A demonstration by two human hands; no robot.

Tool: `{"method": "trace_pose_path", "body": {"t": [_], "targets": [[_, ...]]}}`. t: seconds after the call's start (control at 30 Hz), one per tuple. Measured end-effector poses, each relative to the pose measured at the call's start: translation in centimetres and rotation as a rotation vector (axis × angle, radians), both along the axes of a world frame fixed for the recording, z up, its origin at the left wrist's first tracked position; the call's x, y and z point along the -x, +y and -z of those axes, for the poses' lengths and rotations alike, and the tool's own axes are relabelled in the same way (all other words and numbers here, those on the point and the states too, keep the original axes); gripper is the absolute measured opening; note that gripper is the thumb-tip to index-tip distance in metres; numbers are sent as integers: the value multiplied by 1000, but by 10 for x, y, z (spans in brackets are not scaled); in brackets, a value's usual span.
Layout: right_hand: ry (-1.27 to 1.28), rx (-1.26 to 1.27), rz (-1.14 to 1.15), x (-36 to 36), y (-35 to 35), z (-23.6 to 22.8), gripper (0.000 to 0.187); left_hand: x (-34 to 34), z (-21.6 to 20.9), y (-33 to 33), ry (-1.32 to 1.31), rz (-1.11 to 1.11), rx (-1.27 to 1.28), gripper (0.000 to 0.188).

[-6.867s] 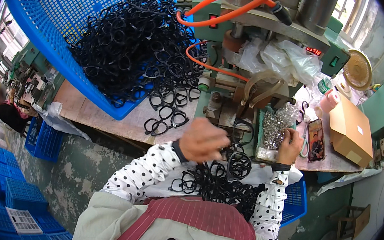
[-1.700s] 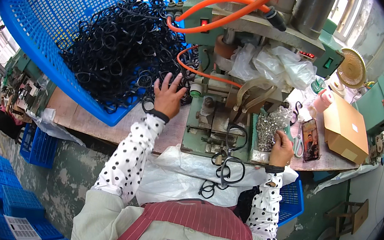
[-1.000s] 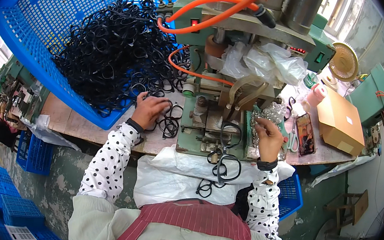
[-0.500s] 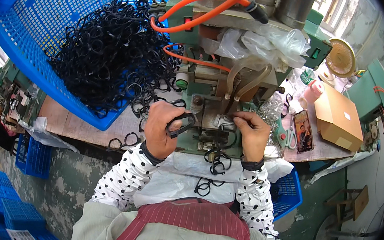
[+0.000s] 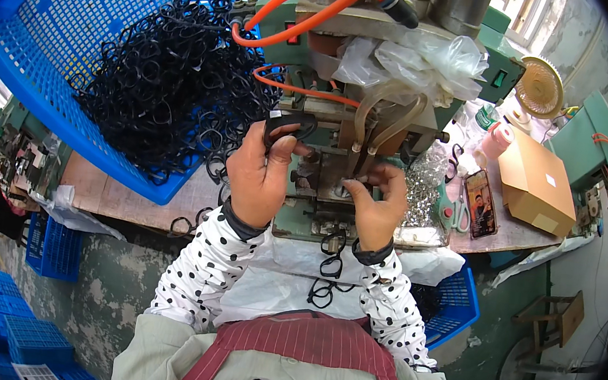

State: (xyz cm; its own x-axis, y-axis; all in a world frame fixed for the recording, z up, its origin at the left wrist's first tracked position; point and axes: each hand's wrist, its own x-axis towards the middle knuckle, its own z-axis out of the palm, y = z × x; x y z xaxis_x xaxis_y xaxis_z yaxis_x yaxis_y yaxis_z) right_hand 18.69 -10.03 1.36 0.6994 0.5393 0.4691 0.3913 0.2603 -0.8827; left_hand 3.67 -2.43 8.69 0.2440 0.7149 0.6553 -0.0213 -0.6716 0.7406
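Raised at the left of the machine's work plate, my left hand (image 5: 258, 177) is closed on a black looped band (image 5: 293, 124) with a small pale piece at one end. My right hand (image 5: 376, 208) has thumb and forefinger pinched together over the metal work plate (image 5: 332, 174); whatever lies between the fingertips is too small to make out. Two clear tubes (image 5: 361, 125) come down just behind those fingers on the green press machine (image 5: 275, 53). Below the plate, linked black loops (image 5: 331, 264) hang over the white cloth at the machine's front.
A large blue basket (image 5: 48, 109) spills a heap of black bands (image 5: 172, 90) at the left. On the right are small shiny metal pieces (image 5: 418, 196), scissors (image 5: 455, 212), a phone (image 5: 480, 204) and a cardboard box (image 5: 536, 184). An orange hose (image 5: 293, 33) crosses above.
My left hand has moved up and away with the black band. My right hand has shifted left over the work plate, and the black loop beside it no longer shows there.
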Motion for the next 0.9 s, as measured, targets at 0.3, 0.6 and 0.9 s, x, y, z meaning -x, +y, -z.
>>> {"method": "trace_pose_path", "body": {"t": [0.3,0.6,0.9], "targets": [[137,-138,-171,2,6,-1,48,5,1,3,80,-20,-51,21],[172,-230,-185,0,12,17,49,7,3,8,158,-54,-179,22],[-201,-114,-98,-27,10,20,50,1,47,-28,191,247,-720,37]]}}
